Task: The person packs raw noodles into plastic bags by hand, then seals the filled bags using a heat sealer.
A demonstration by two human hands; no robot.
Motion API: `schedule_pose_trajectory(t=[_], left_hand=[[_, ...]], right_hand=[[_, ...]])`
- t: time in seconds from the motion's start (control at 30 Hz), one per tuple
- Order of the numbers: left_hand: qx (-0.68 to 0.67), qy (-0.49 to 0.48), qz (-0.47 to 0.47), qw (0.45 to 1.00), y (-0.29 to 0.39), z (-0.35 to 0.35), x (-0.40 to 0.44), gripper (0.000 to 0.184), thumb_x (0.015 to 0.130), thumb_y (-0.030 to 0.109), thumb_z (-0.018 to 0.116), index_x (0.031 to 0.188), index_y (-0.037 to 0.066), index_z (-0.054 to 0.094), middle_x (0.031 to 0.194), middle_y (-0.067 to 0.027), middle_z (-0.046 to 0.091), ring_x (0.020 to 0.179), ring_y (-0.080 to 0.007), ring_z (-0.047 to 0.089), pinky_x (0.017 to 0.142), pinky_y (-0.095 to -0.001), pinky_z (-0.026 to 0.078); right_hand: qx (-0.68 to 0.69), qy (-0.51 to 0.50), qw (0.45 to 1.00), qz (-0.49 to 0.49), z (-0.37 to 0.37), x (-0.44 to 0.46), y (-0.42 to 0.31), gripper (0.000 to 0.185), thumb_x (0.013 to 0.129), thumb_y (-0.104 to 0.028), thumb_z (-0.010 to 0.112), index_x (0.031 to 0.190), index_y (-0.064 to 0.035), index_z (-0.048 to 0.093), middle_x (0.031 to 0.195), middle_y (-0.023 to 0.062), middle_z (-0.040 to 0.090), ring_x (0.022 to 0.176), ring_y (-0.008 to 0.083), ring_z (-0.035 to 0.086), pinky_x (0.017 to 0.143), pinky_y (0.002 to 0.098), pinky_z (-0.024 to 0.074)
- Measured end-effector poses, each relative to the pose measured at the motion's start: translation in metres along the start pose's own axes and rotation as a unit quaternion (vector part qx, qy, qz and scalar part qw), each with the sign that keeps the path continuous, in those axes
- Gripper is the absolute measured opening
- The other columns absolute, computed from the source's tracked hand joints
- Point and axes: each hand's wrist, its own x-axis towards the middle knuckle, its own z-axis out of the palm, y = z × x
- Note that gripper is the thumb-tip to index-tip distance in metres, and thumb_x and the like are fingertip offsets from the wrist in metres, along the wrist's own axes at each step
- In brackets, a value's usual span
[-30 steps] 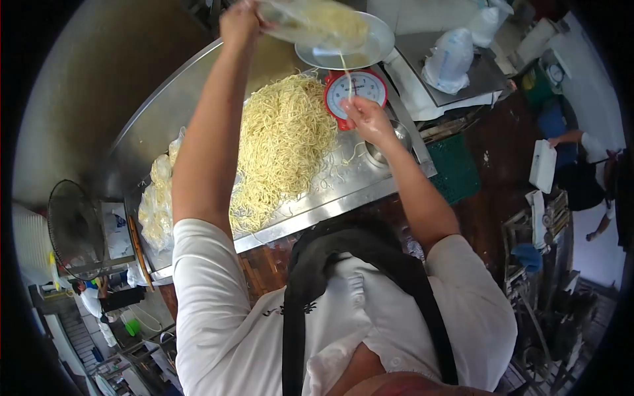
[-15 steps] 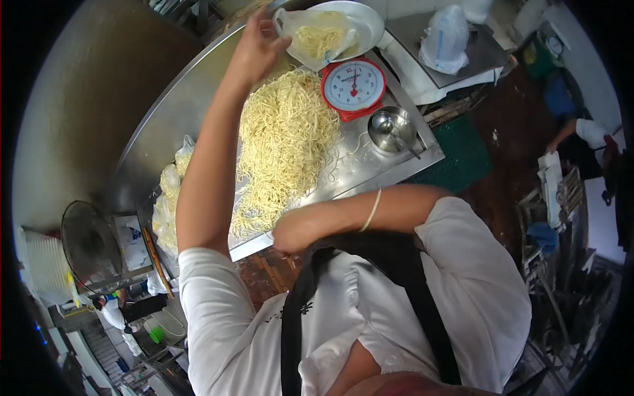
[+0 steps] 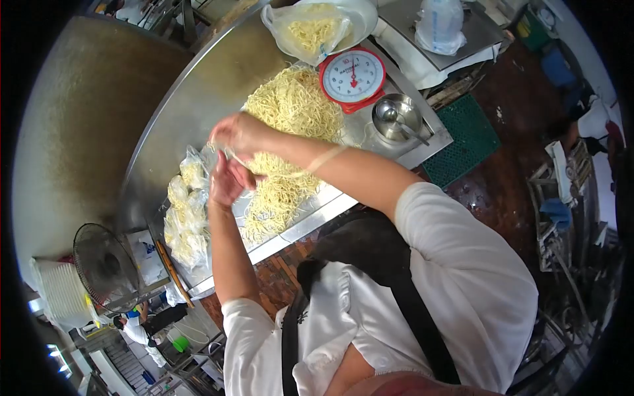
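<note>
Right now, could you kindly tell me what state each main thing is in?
Noodles, loose, heaped
Scale, pan loaded
Bag in the pan, partly filled
Clustered bags, filled; ties unclear
Metal bowl, holding a ladle
Fan, running or off unclear
Left hand, open
Right hand, blurred, grip unclear

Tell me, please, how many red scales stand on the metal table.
1. The red scale stands on the metal table beside the noodle pile, near the steel bowl. No other shows, though the right arm blocks part of the table.
</note>
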Motion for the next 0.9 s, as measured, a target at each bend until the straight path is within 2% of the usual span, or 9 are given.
schedule_pose_trajectory(t=[0.03,0.07,0.17,0.27,0.33,0.47,0.53,0.8,0.9], left_hand=[[0.049,0.134,-0.004,0.990,0.004,-0.010,0.010,0.061,0.102,0.053,0.037,0.118,-0.002,0.057,0.073,-0.0153,0.067,0.062,-0.0265,0.067,0.082,-0.0459,0.056],[0.100,0.262,-0.006,0.960,0.008,-0.017,0.024,0.055,0.103,0.048,0.042,0.117,-0.003,0.058,0.079,-0.0143,0.068,0.064,-0.0238,0.067,0.078,-0.0402,0.057],[0.266,0.439,0.077,0.855,0.020,-0.007,0.063,0.045,0.100,0.042,0.053,0.116,0.000,0.060,0.086,-0.0082,0.064,0.068,-0.0187,0.062,0.066,-0.0319,0.053],[0.333,0.377,0.139,0.853,0.047,0.086,0.120,0.067,0.089,0.048,0.068,0.129,-0.003,0.053,0.096,-0.0121,0.062,0.069,-0.0155,0.060,0.065,-0.0285,0.052],[0.420,0.341,0.189,0.820,0.062,0.136,0.166,0.088,0.080,0.054,0.076,0.136,-0.008,0.048,0.114,-0.0215,0.064,0.076,-0.0204,0.064,0.069,-0.0322,0.054],[0.575,0.382,0.352,0.632,0.082,0.130,0.280,0.068,0.085,0.046,0.072,0.126,-0.006,0.056,0.116,-0.0273,0.065,0.088,-0.0338,0.068,0.080,-0.0397,0.053],[0.487,0.345,0.378,0.708,0.091,0.126,0.297,0.048,0.094,0.038,0.065,0.116,-0.004,0.061,0.085,-0.0115,0.063,0.065,-0.0187,0.058,0.059,-0.0322,0.047],[0.217,0.250,0.368,0.869,0.103,0.198,0.110,0.031,0.103,0.026,0.052,0.105,-0.002,0.067,0.058,0.0029,0.048,0.045,-0.0051,0.038,0.042,-0.0243,0.031],[0.215,0.322,0.240,0.890,0.064,0.174,0.048,0.032,0.103,0.028,0.052,0.106,0.000,0.067,0.058,0.0023,0.049,0.044,-0.0063,0.041,0.040,-0.0242,0.033]], right_hand=[[0.064,0.025,0.991,0.115,-0.010,0.012,0.052,0.020,0.090,-0.014,0.060,0.096,0.0009,0.071,0.083,0.0144,0.072,0.072,0.0223,0.070,0.065,0.0405,0.0546],[-0.272,0.047,0.945,0.174,-0.031,0.019,0.111,0.021,0.089,-0.013,0.058,0.096,0.0024,0.070,0.089,0.0151,0.073,0.072,0.0240,0.069,0.061,0.0425,0.0547],[-0.420,0.079,0.846,0.318,-0.058,-0.050,0.161,0.054,0.083,-0.009,0.058,0.135,0.0052,0.050,0.139,0.0221,0.051,0.125,0.0368,0.052,0.100,0.0523,0.0446],[-0.510,-0.333,0.728,0.315,-0.054,-0.104,0.070,0.037,0.081,-0.007,0.058,0.115,0.0036,0.067,0.114,0.0230,0.068,0.110,0.0383,0.064,0.092,0.0537,0.0489],[-0.516,-0.338,0.733,0.288,-0.038,-0.108,0.048,0.027,0.080,-0.007,0.058,0.102,-0.0022,0.073,0.100,0.0217,0.071,0.098,0.0373,0.068,0.085,0.0510,0.0526],[-0.412,0.155,0.897,0.036,-0.094,-0.062,-0.065,0.011,0.080,-0.003,0.059,0.088,-0.0012,0.066,0.084,0.0225,0.066,0.083,0.0381,0.066,0.073,0.0466,0.0518],[-0.424,0.309,0.825,-0.211,-0.149,-0.019,-0.078,0.017,0.085,-0.007,0.058,0.101,-0.0038,0.065,0.091,0.0200,0.069,0.083,0.0378,0.067,0.076,0.0449,0.0534],[-0.650,-0.062,0.757,0.034,-0.153,0.004,-0.138,0.029,0.084,-0.010,0.053,0.106,-0.0025,0.070,0.095,0.0225,0.070,0.096,0.0379,0.068,0.082,0.0452,0.0537],[-0.550,-0.119,0.818,-0.116,-0.124,-0.037,-0.089,0.026,0.084,-0.010,0.055,0.103,-0.0029,0.070,0.095,0.0204,0.070,0.093,0.0374,0.068,0.079,0.0447,0.0544]])
